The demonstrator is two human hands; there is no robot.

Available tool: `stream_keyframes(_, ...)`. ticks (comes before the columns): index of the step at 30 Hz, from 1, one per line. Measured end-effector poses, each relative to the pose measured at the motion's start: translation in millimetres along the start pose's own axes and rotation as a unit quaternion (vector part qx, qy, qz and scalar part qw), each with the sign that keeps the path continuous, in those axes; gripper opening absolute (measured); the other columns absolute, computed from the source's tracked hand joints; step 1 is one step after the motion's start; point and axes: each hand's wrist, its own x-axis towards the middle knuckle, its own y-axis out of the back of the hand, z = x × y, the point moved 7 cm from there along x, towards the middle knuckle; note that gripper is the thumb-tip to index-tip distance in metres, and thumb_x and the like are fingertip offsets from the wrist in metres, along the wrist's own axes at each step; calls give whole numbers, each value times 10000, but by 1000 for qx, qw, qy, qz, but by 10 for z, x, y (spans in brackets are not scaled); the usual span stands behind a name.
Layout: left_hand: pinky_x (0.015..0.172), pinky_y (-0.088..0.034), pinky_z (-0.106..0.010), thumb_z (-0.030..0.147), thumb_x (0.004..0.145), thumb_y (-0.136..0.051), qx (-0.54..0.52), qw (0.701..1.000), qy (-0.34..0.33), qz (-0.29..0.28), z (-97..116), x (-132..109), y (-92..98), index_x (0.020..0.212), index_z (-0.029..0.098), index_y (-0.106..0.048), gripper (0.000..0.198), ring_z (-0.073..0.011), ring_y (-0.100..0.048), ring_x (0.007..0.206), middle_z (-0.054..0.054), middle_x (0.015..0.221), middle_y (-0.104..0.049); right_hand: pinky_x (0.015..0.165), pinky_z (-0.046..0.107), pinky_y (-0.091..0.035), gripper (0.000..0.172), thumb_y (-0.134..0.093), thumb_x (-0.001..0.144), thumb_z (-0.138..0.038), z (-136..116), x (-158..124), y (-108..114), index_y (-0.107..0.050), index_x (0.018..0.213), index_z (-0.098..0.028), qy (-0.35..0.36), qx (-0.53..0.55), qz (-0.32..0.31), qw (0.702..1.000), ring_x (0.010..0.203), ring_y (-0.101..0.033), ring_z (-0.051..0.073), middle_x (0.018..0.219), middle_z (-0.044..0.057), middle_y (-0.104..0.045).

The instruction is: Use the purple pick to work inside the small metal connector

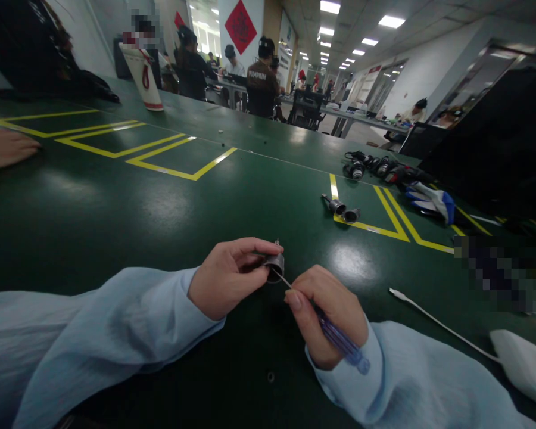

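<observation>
My left hand pinches a small grey metal cup-shaped part between thumb and fingers, its open mouth tilted toward me. In my right hand is a screwdriver with a clear bluish-purple handle. Its thin shaft runs into the mouth of the metal part; the tip is hidden inside. Both hands are just above the green table. Beyond them, two similar dark metal parts lie beside each other at a yellow tape corner.
At the back right are dark corded devices and a blue-and-white glove. A white cable leads to a white box at right. A tall paper cup stands at back left. Another person's hand rests at the left edge.
</observation>
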Motion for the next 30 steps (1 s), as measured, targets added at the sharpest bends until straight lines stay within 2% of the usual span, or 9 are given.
stream_keyframes(5, 823, -515, -302, 59, 594, -599, 14, 999, -35, 14, 20, -2, 19, 786, 124, -677, 217, -183, -634, 852, -66, 936, -658, 548, 254, -374, 153, -438, 808, -126, 2, -16, -8, -491, 668, -152, -1, 0, -4, 1000, 562, -464, 113, 577, 21, -520)
stream_keyframes(13, 778, -532, -258, 53, 607, -581, 40, 997, -59, 10, 75, -13, 8, 806, 132, -706, 247, -173, -639, 825, -69, 902, -657, 552, 262, -373, 143, -444, 808, -133, 11, -39, -2, -481, 674, -169, -2, -5, 5, 1000, 564, -460, 116, 587, 12, -516)
stream_keyframes(17, 769, -537, -257, 57, 609, -577, 53, 996, -67, 10, 102, -16, 1, 796, 148, -714, 249, -174, -644, 818, -66, 898, -670, 554, 261, -380, 133, -450, 800, -115, -20, -43, -8, -479, 681, -168, 14, -17, -13, 1000, 564, -463, 118, 589, 17, -519)
stream_keyframes(22, 821, -524, -290, 62, 611, -590, 36, 999, -16, 6, 43, -10, -7, 839, 136, -696, 262, -195, -641, 880, -62, 942, -683, 547, 266, -379, 138, -436, 802, -116, -23, -37, -2, -482, 682, -166, 14, -32, -17, 999, 558, -461, 120, 579, 16, -517)
stream_keyframes(25, 797, -535, -310, 69, 620, -595, 20, 1000, 22, 4, -3, -8, -18, 882, 104, -661, 273, -204, -653, 845, -75, 899, -696, 541, 271, -377, 141, -441, 799, -124, -32, -41, -14, -485, 670, -161, 21, -38, -21, 999, 555, -460, 121, 579, 24, -526)
stream_keyframes(30, 810, -528, -303, 37, 618, -574, 17, 1000, 0, 3, 10, -17, -23, 824, 98, -649, 227, -191, -652, 848, -75, 894, -698, 549, 275, -382, 143, -442, 805, -138, -25, -49, -48, -480, 670, -166, 19, -37, -41, 998, 574, -465, 124, 595, 31, -540)
